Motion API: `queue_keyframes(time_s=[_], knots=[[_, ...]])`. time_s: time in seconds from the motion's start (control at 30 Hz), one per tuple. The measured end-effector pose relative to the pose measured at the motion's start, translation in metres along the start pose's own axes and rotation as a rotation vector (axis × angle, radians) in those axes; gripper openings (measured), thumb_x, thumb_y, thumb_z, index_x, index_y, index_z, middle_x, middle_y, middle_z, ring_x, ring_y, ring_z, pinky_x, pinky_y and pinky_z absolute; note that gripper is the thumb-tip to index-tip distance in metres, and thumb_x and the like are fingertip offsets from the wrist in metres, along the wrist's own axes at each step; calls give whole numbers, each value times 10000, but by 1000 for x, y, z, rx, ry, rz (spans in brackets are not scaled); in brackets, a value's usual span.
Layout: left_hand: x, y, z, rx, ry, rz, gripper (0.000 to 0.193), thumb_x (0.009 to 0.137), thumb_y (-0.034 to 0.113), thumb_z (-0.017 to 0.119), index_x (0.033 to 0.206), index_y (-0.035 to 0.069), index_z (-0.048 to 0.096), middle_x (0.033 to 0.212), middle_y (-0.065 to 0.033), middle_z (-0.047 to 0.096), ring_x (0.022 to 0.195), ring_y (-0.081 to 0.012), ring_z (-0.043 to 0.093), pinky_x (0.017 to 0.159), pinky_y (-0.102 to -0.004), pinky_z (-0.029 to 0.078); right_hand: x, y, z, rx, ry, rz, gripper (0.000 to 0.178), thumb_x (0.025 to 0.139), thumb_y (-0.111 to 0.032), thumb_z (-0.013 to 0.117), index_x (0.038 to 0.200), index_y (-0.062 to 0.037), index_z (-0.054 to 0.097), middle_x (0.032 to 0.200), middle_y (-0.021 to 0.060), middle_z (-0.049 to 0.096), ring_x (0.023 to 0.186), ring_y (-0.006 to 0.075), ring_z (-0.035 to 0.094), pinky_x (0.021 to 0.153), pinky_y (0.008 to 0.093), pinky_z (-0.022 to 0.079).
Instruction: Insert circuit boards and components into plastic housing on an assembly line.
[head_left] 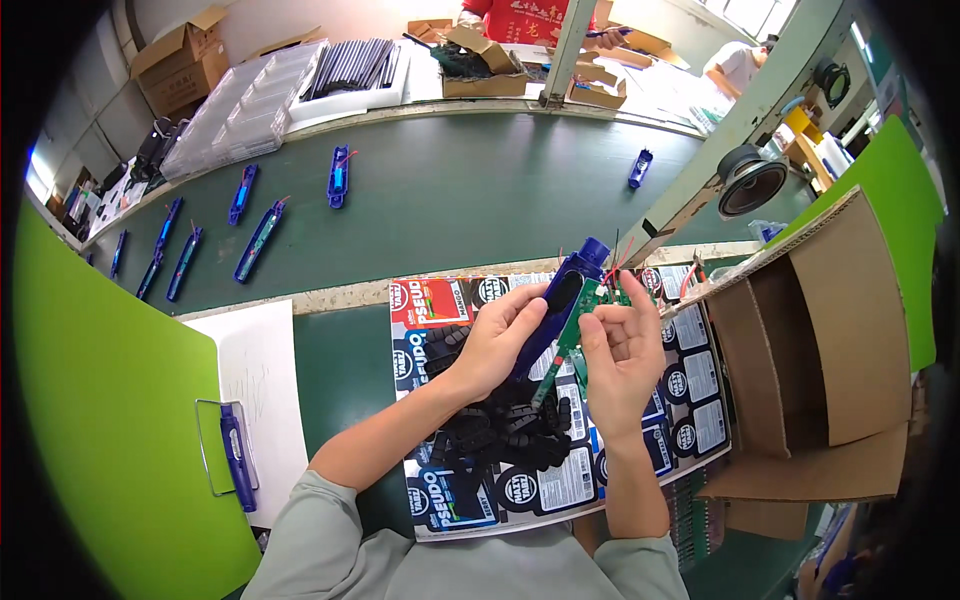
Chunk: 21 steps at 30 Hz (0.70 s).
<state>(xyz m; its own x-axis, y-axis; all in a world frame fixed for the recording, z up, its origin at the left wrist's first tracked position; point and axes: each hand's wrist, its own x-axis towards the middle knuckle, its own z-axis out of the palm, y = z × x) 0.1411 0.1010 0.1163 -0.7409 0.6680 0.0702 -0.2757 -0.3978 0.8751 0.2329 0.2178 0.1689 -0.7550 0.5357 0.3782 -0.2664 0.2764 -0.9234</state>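
My left hand (492,345) is closed around a long dark blue plastic housing (593,252), held tilted with its narrower end up and away from me. A black oval area shows on its side next to my thumb. Close beside it, my right hand (625,365) pinches a narrow green circuit board (570,335) between thumb and fingers. Thin red and black wires (620,250) stick up near the board's upper end. My right index finger is raised. Below both hands lies a heap of small black ribbed parts (525,430) on a printed sheet (560,490).
Several blue housings with boards in them (260,240) lie on the dark green belt (450,180) ahead. At right stands an open cardboard box (760,360); at left, a green panel (110,420) and a clipboard with a blue pen-like piece (237,455). A speaker (752,182) hangs on a post. Two people work beyond.
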Motion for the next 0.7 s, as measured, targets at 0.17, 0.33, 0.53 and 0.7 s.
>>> queue_keyframes(time_s=[0.17, 0.33, 0.53, 0.7], knots=[[1, 0, -1, 32, 0, -10, 377, 1069, 218, 492, 1330, -43, 565, 1147, -70, 672, 1012, -92, 612, 901, -255, 495, 3, 5, -5, 41, -20, 21, 388, 934, 41, 640, 1296, 11, 503, 993, 62, 608, 826, 97, 637, 707, 226, 522], [0, -1, 0, 63, 10, 13, 369, 1068, 220, 494, 1320, -38, 573, 1140, -66, 673, 1011, -92, 606, 894, -259, 492, 3, 5, -1, 61, 12, -38, 334, 922, 56, 651, 1226, 10, 524, 1032, 87, 586, 846, 127, 645, 691, 236, 527], [0, 0, 0, 61, 14, 41, 367, 1070, 221, 489, 1318, -36, 574, 1137, -69, 673, 1029, -95, 601, 916, -267, 482, 0, 17, 0, -58, -56, -117, 329, 937, 59, 627, 1230, 10, 485, 1029, 84, 569, 841, 148, 673, 705, 255, 571], [1, 1, 1, 59, 21, 52, 371, 1070, 221, 487, 1326, -34, 573, 1138, -70, 673, 1021, -95, 602, 912, -265, 481, 0, 19, 0, -61, -78, -91, 329, 936, 54, 630, 1229, 14, 486, 1020, 93, 579, 818, 152, 676, 708, 261, 576]])
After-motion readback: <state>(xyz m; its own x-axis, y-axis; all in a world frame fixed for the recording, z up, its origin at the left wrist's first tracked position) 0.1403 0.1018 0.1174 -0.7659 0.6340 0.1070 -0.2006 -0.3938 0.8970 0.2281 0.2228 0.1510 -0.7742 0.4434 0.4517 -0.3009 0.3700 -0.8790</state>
